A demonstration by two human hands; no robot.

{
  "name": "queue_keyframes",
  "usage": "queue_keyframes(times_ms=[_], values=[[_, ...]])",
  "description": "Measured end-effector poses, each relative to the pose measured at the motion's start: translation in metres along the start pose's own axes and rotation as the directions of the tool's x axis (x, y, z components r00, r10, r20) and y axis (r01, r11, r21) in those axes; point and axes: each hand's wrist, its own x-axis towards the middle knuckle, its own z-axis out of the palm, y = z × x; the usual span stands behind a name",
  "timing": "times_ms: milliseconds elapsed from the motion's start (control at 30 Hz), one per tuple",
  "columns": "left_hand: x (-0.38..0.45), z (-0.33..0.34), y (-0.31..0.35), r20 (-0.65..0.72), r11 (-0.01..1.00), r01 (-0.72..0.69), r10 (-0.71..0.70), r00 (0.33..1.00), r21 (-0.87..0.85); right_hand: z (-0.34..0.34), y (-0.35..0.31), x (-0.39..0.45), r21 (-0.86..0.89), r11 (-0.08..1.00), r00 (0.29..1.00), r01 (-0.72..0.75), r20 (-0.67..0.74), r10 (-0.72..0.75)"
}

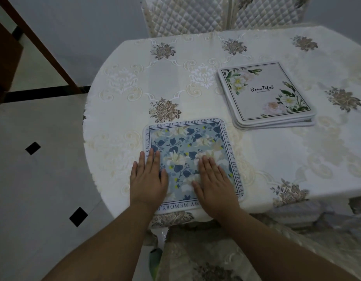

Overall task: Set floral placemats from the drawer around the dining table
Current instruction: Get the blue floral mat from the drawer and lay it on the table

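Hands press flat on a placemat at the near edge of a dining table [297,155], seen from above by the person's own head camera. The blue placemat [195,147] is a square with rounded corners; it has a pale blue centre printed with white blossoms and dark blue leaves, and a white border carrying printed capital lettering. It lies flat on the tablecloth [135,94], slightly turned, with its near edge close to the table's rim.

The left hand [148,180] lies palm down with straight fingers held together, covering the mat's left border and partly resting on the cloth beside it. The right hand [214,186] lies palm down on the mat's lower right area, fingers straight and slightly spread. Neither hand grips anything.

Farther back and to the right, well apart from the blue mat, sits a stack of placemats [266,94] of the same rounded-square shape. The top one is light grey with white and pink flowers, green leaves, a thin dark frame line and the word "Beautiful" in script.

The tablecloth is cream, glossy and embossed with scrolls and brownish flower bouquets. A chair [187,15] covered in quilted, diamond-stitched fabric stands at the far side. The floor [44,159] is pale tile with small black diamond insets.
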Motion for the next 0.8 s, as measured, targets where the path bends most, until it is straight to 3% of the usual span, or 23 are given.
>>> queue_keyframes(times_ms=[200, 367, 533, 667, 800], values=[[-0.001, 0.002, -0.001, 0.002, 1.0, -0.013, 0.013, 1.0, 0.001, -0.015, 0.064, -0.02, -0.006, 0.997, 0.997, -0.073, -0.006, 0.073], [-0.001, -0.006, 0.015, 0.042, 0.998, 0.036, -0.037, 0.998, 0.042, -0.01, 0.069, -0.021, 0.0, 0.994, 0.993, -0.111, -0.031, 0.111], [-0.031, 0.005, 0.088, 0.039, 0.97, -0.239, 0.24, 0.97, -0.044, -0.008, 0.069, -0.021, -0.023, 0.993, 0.993, -0.114, -0.039, 0.113], [-0.039, 0.027, 0.094, 0.107, 0.97, -0.242, 0.238, 0.965, 0.033, -0.007, 0.069, -0.02, -0.027, 0.993, 0.991, -0.115, -0.064, 0.113], [-0.043, 0.023, 0.066, 0.07, 0.975, -0.212, 0.207, 0.976, 0.072, -0.01, 0.069, -0.02, 0.0, 0.995, 0.993, -0.104, -0.056, 0.104]])
